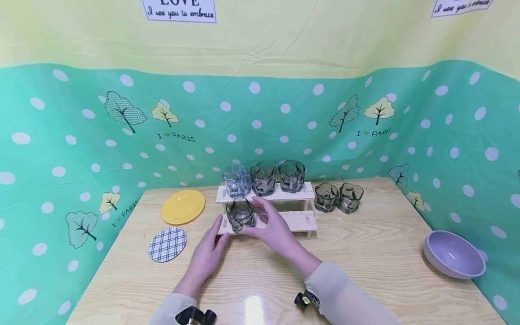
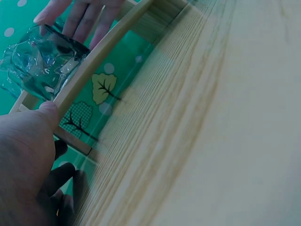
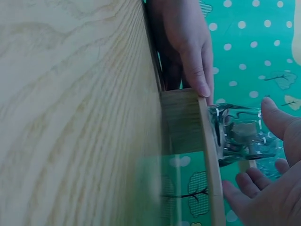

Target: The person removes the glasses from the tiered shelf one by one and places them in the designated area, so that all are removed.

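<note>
A smoky grey glass with wavy sides stands upright at the left end of the lower wooden shelf. My right hand is at the glass's right side, thumb in front and fingers spread behind; in the right wrist view they lie loosely about the glass, without a clear grip. At the shelf's left end is my left hand, its thumb touching the shelf edge in the left wrist view. On the upper shelf stand a bluish glass and two grey glasses.
Right of the shelves, two smoky glasses stand on the table. A yellow plate and a checked round coaster lie at the left. A lilac bowl sits at the right edge. Patterned cloth hangs behind.
</note>
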`<state>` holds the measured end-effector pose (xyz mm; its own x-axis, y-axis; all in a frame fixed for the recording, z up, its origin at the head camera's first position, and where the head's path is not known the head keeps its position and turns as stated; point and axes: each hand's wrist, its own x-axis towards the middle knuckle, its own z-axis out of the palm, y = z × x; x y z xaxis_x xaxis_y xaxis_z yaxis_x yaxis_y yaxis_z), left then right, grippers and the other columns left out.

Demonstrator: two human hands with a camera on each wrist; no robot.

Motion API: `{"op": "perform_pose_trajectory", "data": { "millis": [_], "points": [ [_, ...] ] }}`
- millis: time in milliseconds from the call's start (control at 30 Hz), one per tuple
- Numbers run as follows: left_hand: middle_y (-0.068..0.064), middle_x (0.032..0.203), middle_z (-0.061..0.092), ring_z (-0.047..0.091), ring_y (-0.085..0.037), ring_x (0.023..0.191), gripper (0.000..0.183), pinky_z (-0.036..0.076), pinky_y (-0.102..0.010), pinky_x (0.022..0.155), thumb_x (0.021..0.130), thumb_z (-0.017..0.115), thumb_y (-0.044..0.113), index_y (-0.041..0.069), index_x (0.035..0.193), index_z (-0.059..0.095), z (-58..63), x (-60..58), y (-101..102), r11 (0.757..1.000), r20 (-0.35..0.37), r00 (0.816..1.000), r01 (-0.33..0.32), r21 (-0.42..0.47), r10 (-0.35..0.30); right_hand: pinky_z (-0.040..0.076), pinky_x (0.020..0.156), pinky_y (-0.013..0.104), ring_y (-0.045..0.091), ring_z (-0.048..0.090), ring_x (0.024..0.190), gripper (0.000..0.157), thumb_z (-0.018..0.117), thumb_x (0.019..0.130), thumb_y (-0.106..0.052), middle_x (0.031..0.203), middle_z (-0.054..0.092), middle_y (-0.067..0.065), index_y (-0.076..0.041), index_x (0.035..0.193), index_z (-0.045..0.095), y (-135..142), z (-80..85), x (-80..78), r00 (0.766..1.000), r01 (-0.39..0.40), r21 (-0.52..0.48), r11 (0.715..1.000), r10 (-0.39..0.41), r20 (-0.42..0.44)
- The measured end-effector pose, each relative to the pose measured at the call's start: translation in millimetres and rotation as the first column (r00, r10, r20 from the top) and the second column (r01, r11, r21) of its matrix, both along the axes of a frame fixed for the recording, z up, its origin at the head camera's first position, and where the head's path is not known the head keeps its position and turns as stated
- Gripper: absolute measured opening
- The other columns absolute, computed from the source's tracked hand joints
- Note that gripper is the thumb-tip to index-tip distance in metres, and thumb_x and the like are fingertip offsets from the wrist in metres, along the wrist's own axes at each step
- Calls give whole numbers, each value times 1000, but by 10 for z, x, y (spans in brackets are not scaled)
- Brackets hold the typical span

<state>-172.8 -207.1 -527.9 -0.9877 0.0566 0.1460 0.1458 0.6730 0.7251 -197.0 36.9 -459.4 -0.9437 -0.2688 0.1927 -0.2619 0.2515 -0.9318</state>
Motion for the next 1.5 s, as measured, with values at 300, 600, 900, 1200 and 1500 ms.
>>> {"op": "perform_pose_trajectory", "data": {
  "millis": [300, 600, 900, 1200, 1500],
  "points": [
    [-24, 173, 40, 38, -46, 158, 70, 30, -64, 129, 117, 53, 43, 20, 178, 27, -8, -1, -5, 1000, 1, 1000, 0, 2, 0, 42, 126, 43, 34, 51, 151, 102, 99, 86, -22, 164, 52, 13, -19, 170, 41, -74, -48, -47, 999, -19, -46, 999, 21, 42],
    [-25, 171, 42, 40, -46, 157, 69, 31, -64, 129, 117, 54, 41, 22, 178, 26, -6, 6, 7, 1000, -12, 1000, 0, 1, 0, 41, 126, 38, 29, 52, 150, 104, 99, 85, -20, 165, 52, 10, -18, 171, 40, -132, -104, -92, 999, -28, -39, 999, 28, 19],
    [-28, 167, 47, 45, -49, 153, 67, 34, -67, 126, 117, 59, 35, 17, 176, 32, -18, 14, 15, 1000, -69, 998, -3, 4, 4, 44, 125, 43, 36, 55, 148, 107, 100, 85, -26, 168, 50, 11, -27, 171, 38, -184, -126, -124, 999, -2, 4, 1000, 2, 40],
    [-28, 167, 46, 44, -49, 153, 68, 34, -67, 126, 117, 58, 37, 17, 176, 32, -13, 4, 11, 1000, -58, 998, -1, 0, 1, 47, 122, 48, 37, 58, 145, 104, 100, 85, -28, 166, 52, 10, -30, 171, 40, -222, -127, -122, 1000, 27, 63, 998, -28, 15],
    [-26, 170, 44, 42, -47, 156, 67, 33, -65, 128, 117, 58, 36, 18, 176, 32, -4, -1, 5, 1000, -30, 1000, 5, 5, -5, 48, 121, 53, 39, 59, 144, 102, 99, 86, -35, 164, 55, 11, -32, 170, 41, -241, -150, -123, 998, 57, 90, 994, -58, 9]
  ]
}}
